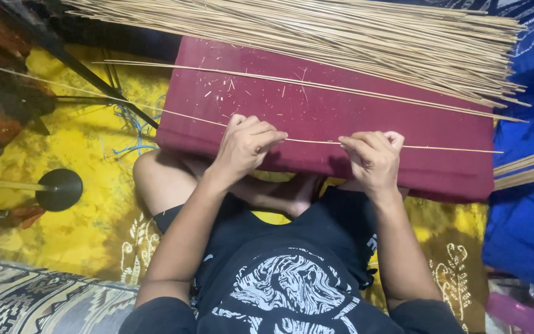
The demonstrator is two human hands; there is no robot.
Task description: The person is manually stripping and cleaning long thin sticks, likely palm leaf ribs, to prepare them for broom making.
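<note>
**Both hands gripping one thin stick over a maroon cushion**

The person is sitting cross-legged on a yellow patterned cloth (88, 154), looking down at a maroon cushion (341, 117) that is lying across the lap. The left hand (245, 147) is curling its fingers around a thin bamboo stick (313, 142), pinching it near the middle of the cushion's near edge. The right hand (373, 158) is clenching the same stick a little further to the right, with the knuckles bent over it. The stick is running left to right across the cushion, passing out beyond both hands and reaching almost to the cushion's right end.

Two more loose sticks (316, 83) are lying on the cushion farther away, apart from the hands. A large bundle of sticks (341, 37) is resting along the cushion's far edge, fanning out to the right. Small pale shavings (230, 86) are scattering over the cushion's left part. To the left, a dark round base (60, 188) is standing on the yellow cloth. On the right, blue cloth (526, 210) is lying beside the cushion.
</note>
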